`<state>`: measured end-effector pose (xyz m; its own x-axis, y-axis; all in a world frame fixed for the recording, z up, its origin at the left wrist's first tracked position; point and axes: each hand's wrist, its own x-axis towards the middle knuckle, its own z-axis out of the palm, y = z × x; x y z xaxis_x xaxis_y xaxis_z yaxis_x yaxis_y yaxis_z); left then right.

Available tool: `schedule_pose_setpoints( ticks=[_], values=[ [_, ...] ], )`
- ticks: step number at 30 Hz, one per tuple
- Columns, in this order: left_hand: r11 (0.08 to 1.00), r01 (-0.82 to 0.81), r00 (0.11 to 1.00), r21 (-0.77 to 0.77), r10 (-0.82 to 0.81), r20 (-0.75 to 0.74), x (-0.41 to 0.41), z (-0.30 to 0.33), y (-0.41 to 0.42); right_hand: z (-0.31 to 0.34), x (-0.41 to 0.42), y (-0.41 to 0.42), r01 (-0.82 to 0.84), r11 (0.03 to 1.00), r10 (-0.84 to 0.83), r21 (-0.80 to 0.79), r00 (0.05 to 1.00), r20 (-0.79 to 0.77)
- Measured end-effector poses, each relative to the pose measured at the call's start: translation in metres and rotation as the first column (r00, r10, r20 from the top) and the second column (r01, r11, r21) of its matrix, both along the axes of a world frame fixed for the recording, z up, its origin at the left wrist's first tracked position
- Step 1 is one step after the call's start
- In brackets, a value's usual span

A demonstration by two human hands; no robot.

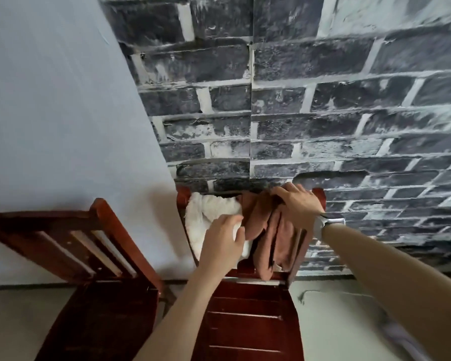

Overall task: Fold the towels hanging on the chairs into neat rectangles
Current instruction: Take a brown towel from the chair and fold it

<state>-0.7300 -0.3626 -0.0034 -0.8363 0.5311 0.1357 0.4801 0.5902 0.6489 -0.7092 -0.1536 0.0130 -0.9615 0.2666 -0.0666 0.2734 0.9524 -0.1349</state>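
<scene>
While hands grip, brown towel (pixel 268 230) hangs vertically.

White towel (pixel 206 212) and brown towel (pixel 268 230) hang side by side over back of red-brown chair (pixel 248 319). Left hand (pixel 223 243) grips white towel; right hand (pixel 298 204), watch (pixel 328 221) on wrist, grips brown towel at top rail. Second chair (pixel 94 256) to left, brick-pattern wall (pixel 323 100) behind

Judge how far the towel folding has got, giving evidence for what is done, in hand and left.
Done: nothing; no folded towel shows. In hand: the left hand grips the white towel and the right hand holds the brown towel, both draped over the chair back. Left: lifting off and folding both.
</scene>
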Motion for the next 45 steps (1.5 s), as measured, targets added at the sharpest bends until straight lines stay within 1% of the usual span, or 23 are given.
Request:
schedule_pose_setpoints(
  ticks=[3,5,7,8,10,12,14,16,18,20,22,24,25,28,30,34,35,36,37,39,41,43,45],
  values=[
    [0.995,0.091,0.995,-0.029,-0.092,-0.026,-0.019,-0.003,0.010,0.007,0.002,-0.002,0.048,0.998,-0.050,-0.028,0.995,-0.091],
    [0.986,0.155,0.987,-0.053,-0.157,-0.031,-0.024,-0.002,0.019,0.014,0.012,-0.002,0.113,0.986,-0.134,-0.119,0.973,-0.187],
    [0.977,0.211,0.976,-0.034,-0.213,-0.044,-0.024,0.007,0.032,0.027,0.023,0.001,0.179,0.951,-0.254,-0.253,0.917,-0.306],
    [0.972,0.233,0.971,0.012,-0.232,-0.057,-0.022,0.013,0.038,0.037,0.029,0.003,0.194,0.926,-0.312,-0.325,0.876,-0.367],
    [0.948,0.275,0.961,0.158,-0.267,-0.072,-0.018,0.028,0.053,0.062,0.042,0.009,0.200,0.875,-0.410,-0.442,0.791,-0.454],
    [0.908,0.292,0.956,0.301,-0.284,-0.073,-0.012,0.048,0.066,0.088,0.057,0.015,0.206,0.849,-0.463,-0.487,0.735,-0.496],
    [0.855,0.310,0.948,0.415,-0.310,-0.071,-0.005,0.072,0.079,0.110,0.074,0.021,0.206,0.843,-0.479,-0.497,0.708,-0.519],
    [0.791,0.348,0.935,0.504,-0.330,-0.128,0.003,0.091,0.090,0.125,0.093,0.027,0.212,0.841,-0.475,-0.498,0.731,-0.490],
    [0.761,0.340,0.937,0.553,-0.327,-0.127,0.010,0.105,0.100,0.131,0.115,0.034,0.194,0.857,-0.405,-0.478,0.827,-0.389],
    [0.784,0.330,0.936,0.526,-0.345,-0.073,0.019,0.112,0.107,0.127,0.141,0.039,0.146,0.873,-0.269,-0.466,0.940,-0.211],
    [0.805,0.378,0.917,0.457,-0.395,-0.062,0.029,0.116,0.113,0.117,0.167,0.043,0.131,0.882,-0.163,-0.453,0.986,-0.031],
    [0.812,0.434,0.889,0.389,-0.456,-0.038,0.042,0.119,0.119,0.105,0.193,0.044,0.166,0.882,-0.152,-0.442,0.986,0.068],
    [0.814,0.447,0.880,0.371,-0.474,-0.021,0.048,0.118,0.122,0.099,0.205,0.046,0.192,0.876,-0.181,-0.443,0.981,0.068],
    [0.831,0.424,0.874,0.358,-0.480,0.079,0.062,0.111,0.132,0.085,0.238,0.051,0.256,0.840,-0.315,-0.479,0.948,-0.046],
    [0.844,0.373,0.863,0.386,-0.468,0.189,0.067,0.105,0.139,0.078,0.259,0.052,0.311,0.829,-0.386,-0.464,0.920,-0.072],
    [0.862,0.185,0.840,0.471,-0.388,0.379,0.077,0.109,0.153,0.056,0.300,0.053,0.481,0.847,-0.468,-0.226,0.876,0.115],
    [0.859,0.162,0.831,0.486,-0.384,0.402,0.079,0.113,0.155,0.051,0.307,0.052,0.501,0.836,-0.491,-0.225,0.865,0.102],
    [0.848,0.165,0.812,0.503,-0.406,0.418,0.080,0.115,0.158,0.047,0.312,0.050,0.503,0.820,-0.508,-0.274,0.859,0.056],
    [0.833,0.195,0.780,0.517,-0.451,0.433,0.082,0.117,0.161,0.046,0.315,0.048,0.498,0.800,-0.532,-0.334,0.847,-0.013],
    [0.829,0.284,0.706,0.481,-0.520,0.480,0.091,0.114,0.164,0.051,0.314,0.047,0.472,0.771,-0.585,-0.428,0.790,-0.183],
    [0.843,0.371,0.674,0.390,-0.533,0.512,0.100,0.102,0.164,0.062,0.305,0.048,0.418,0.779,-0.593,-0.467,0.734,-0.332],
    [0.825,0.467,0.651,0.319,-0.565,0.507,0.111,0.083,0.159,0.075,0.294,0.049,0.358,0.810,-0.559,-0.465,0.713,-0.423],
    [0.779,0.524,0.572,0.345,-0.622,0.535,0.124,0.066,0.151,0.084,0.283,0.047,0.313,0.824,-0.536,-0.472,0.699,-0.474]
  ],
)
